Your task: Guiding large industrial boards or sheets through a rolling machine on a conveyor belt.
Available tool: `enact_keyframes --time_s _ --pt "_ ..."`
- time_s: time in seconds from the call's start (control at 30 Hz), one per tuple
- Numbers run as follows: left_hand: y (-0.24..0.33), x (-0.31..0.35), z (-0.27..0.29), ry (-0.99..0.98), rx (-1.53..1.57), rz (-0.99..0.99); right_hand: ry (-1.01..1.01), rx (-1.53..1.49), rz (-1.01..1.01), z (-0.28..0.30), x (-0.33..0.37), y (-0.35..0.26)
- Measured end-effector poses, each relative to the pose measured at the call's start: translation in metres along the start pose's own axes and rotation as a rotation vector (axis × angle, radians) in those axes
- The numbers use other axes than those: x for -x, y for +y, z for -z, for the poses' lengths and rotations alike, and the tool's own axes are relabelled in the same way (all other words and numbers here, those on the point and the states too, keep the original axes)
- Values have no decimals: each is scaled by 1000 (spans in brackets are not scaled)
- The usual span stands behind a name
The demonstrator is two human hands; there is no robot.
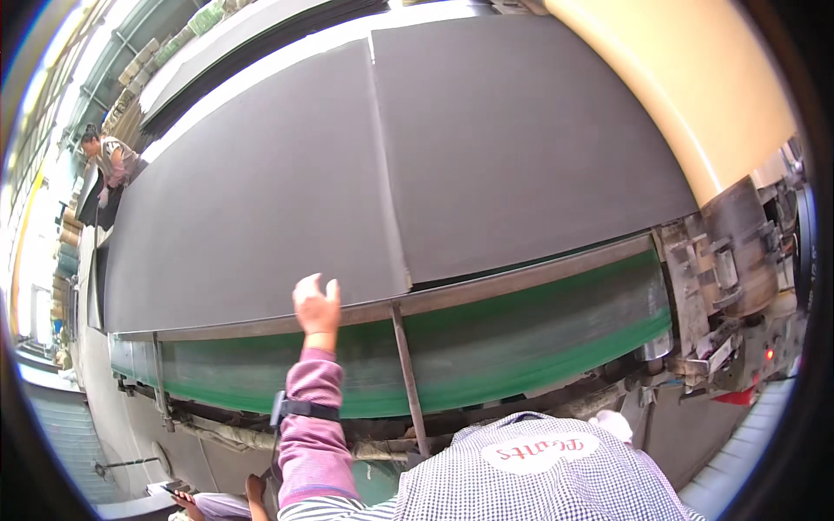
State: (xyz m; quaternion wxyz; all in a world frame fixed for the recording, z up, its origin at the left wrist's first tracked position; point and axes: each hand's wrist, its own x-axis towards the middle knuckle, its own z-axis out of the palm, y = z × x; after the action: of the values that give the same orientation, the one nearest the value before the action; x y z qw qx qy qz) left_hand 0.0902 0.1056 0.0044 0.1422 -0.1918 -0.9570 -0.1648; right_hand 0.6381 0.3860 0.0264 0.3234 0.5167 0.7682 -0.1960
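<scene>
My left hand (317,306) reaches over the near edge of a large dark grey sheet (252,191). Its thumb stands apart from the fingers and nothing shows in its grasp. Beside this sheet, to the right, lies a second dark grey sheet (530,139), with a narrow pale gap between the two. Both rest on a long machine bed with a metal edge rail (539,278). Past the right side of my checked apron (556,473) a small white shape (612,425) shows; it may be my right hand in a glove, its fingers indistinct.
A green belt (521,365) runs below the rail, crossed by a metal bar (405,373). A big tan roller (686,78) and machine parts stand at right. Another person (113,165) is at the far left. Someone's hand (184,498) holds a dark object at lower left.
</scene>
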Motion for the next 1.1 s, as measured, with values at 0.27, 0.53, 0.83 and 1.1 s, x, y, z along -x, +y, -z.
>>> enact_keyframes --time_s 0.27,0.53,0.83,1.1 --pt "-50 -12 -9 -257 -128 344 626 -311 729 115 -27 -135" --pt "39 -11 -24 -298 -50 135 598 -37 615 178 -136 -266" --pt "-135 -16 -10 -292 -85 245 661 -139 363 212 -225 -173" --pt "-43 -16 -5 -609 129 -33 907 158 44 259 -239 -105"
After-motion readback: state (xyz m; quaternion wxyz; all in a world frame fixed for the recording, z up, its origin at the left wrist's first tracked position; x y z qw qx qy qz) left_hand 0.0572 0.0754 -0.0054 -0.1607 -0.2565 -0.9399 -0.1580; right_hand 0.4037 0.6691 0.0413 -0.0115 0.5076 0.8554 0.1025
